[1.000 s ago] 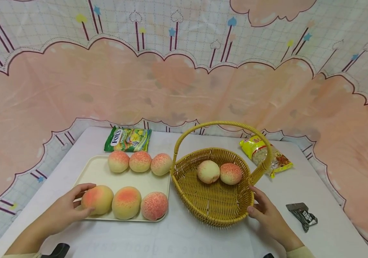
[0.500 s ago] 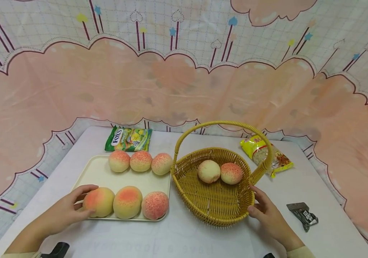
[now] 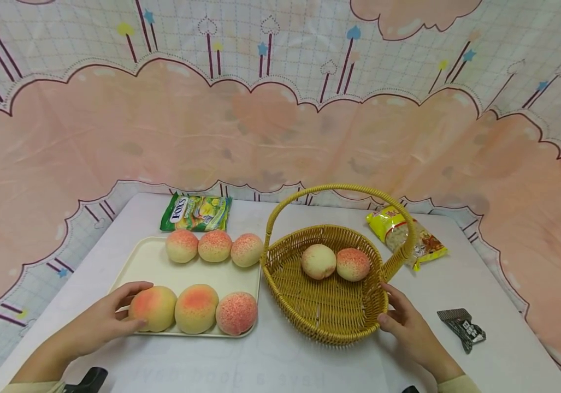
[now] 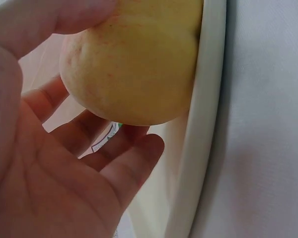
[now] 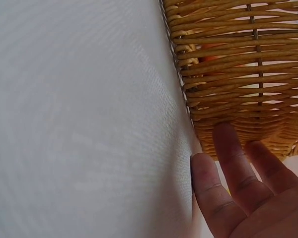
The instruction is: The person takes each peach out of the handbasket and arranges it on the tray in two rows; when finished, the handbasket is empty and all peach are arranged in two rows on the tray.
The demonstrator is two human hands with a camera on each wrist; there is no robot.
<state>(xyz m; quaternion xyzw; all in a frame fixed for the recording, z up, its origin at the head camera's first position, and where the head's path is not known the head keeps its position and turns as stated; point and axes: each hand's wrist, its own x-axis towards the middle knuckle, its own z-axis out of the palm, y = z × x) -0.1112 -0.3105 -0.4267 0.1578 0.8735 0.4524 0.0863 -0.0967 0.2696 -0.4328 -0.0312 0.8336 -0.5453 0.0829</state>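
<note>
Six peaches (image 3: pixel 196 310): on the cream tray (image 3: pixel 159 273), three along its 12 o'clock edge, three along its 6 o'clock edge, seen from the head.
End peach (image 3: pixel 153 311): near row, at about the tray's 8 o'clock; touches or nearly touches its neighbour at 3 o'clock.
Left grip (image 3: pixel 100 321): spread about the end peach's width, thumb on its near side, fingers bent behind, holding it lightly.
Right grip (image 3: pixel 410 327): fingers nearly straight against the basket's outer wall at 4 o'clock, thumb by the rim, clasping nothing.
Basket (image 3: pixel 317 304): at the tray's 3 o'clock, with two peaches (image 3: pixel 318 262) inside towards 12 and 2 o'clock.
Peach handling: probably light, fairly firm, matte rather than slippery, apt to roll; best taken across its widest part.
Wicker handling: likely light and springy; rim or handle (image 3: pixel 400 256) suits.
</note>
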